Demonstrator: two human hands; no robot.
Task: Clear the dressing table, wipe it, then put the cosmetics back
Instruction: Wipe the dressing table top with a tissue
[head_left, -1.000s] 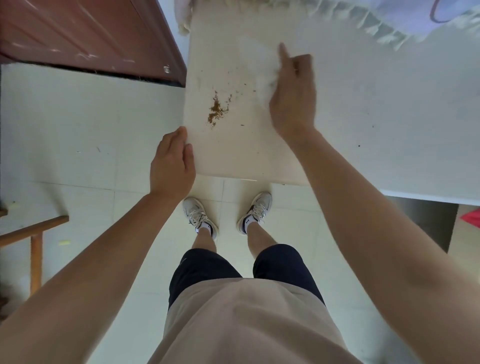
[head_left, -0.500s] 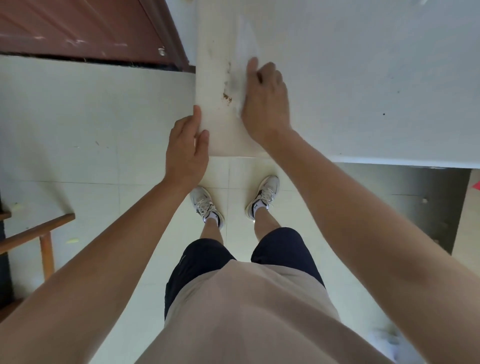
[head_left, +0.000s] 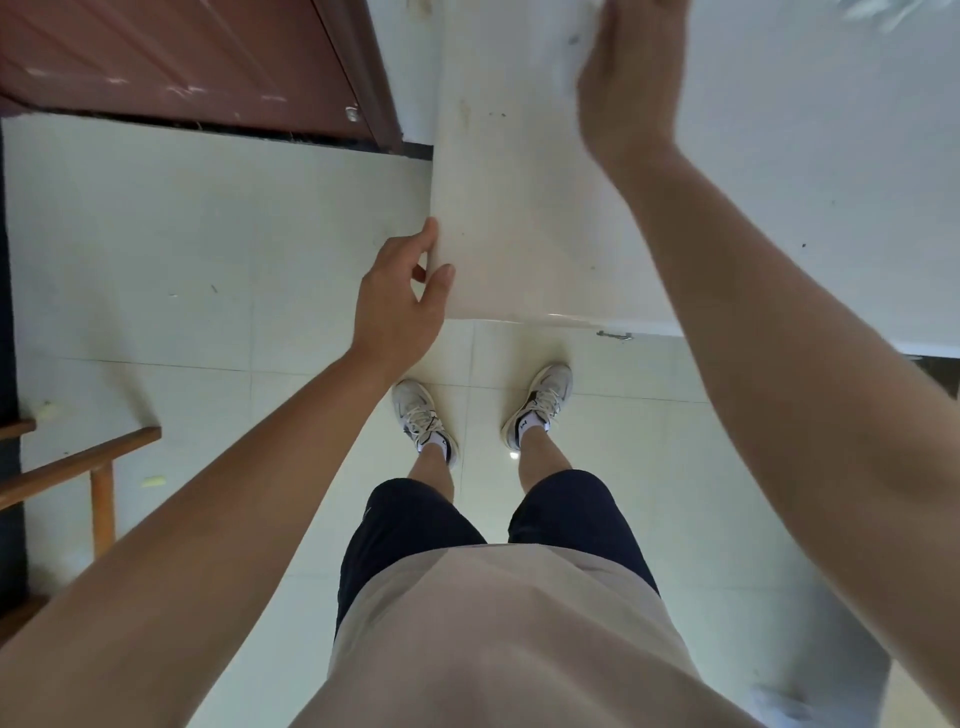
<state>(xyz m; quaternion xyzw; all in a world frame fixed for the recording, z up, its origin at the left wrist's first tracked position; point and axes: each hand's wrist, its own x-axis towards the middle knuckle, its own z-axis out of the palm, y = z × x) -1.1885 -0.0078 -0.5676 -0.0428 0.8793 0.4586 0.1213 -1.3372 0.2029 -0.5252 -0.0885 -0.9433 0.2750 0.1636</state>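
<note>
The big white dressing table (head_left: 779, 171) is looking cleaner now. The brown crumb pile that was sitting near its left edge a sec ago is gone, w/ only a faint smear (head_left: 462, 117) left. No cosmetics in view. The right hand (head_left: 628, 83) is swinging back up the top, away from that edge. Its fingertips are cut off, so can't tell if it's gripping a wipe. The left hand (head_left: 397, 299) is staying cupped at the table's corner, fingers loose, thumb touching the top, holding nothing I can see. I'm guessing this end's nearly wiped, and putting stuff back isn't started yet.
</note>
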